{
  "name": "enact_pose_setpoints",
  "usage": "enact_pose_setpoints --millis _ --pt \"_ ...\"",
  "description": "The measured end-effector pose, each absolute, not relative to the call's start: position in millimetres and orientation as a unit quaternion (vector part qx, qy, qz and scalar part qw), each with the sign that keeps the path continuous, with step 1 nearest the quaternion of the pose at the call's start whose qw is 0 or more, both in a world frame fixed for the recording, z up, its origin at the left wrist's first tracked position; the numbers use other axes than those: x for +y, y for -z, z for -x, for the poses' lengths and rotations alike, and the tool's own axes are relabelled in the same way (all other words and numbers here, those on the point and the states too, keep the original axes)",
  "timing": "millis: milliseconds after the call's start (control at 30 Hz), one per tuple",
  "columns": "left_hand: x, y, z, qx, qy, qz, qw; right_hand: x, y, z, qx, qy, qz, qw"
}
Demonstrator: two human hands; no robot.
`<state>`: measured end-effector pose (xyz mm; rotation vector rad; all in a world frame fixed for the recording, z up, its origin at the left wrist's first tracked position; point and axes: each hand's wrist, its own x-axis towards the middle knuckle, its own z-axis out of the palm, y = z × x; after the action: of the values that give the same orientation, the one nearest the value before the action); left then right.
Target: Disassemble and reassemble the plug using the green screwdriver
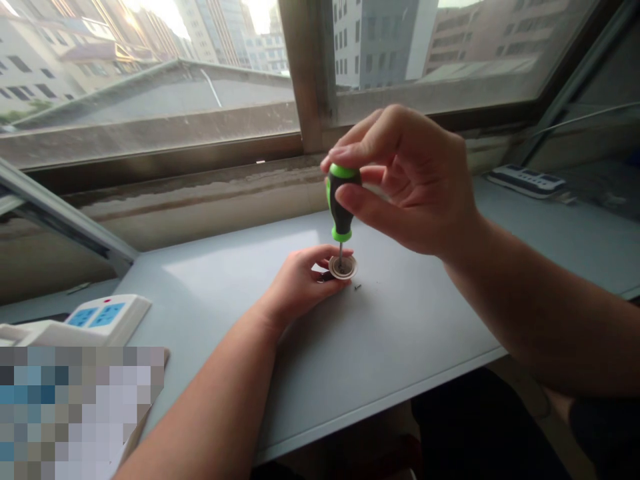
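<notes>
My right hand grips a screwdriver with a black and green handle, thumb and fingers around its upper part. The screwdriver stands nearly upright, its thin shaft reaching down into a small round cream-coloured cup-like part. Around that part my left hand is closed, holding it at the tabletop, with its open side up. Where the tip meets the inside is too small to make out. Just right of the part lies a small screw on the table.
The pale table runs up to a window ledge. At the left are a white power strip and a blurred-out flat item. Another white power strip lies at the far right. A metal frame bar slants down at left.
</notes>
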<state>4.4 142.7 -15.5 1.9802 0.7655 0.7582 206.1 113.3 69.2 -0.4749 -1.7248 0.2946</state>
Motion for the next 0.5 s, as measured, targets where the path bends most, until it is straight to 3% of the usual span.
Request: enact_pose_setpoints --millis 133,367,500 --pt "143.3 17.3 -3.8 0.306 -0.305 -0.792 0.430 119.2 -57.9 -213.4 -0.710 -0.043 0.219 0.668" --pt "143.6 16.9 -4.4 0.308 -0.307 -0.787 0.438 107.9 -59.9 -221.0 -0.733 -0.136 0.223 0.628" --pt "143.0 15.3 -3.5 0.307 -0.306 -0.790 0.434 111.8 -56.6 -219.6 -0.731 -0.066 0.213 0.645"
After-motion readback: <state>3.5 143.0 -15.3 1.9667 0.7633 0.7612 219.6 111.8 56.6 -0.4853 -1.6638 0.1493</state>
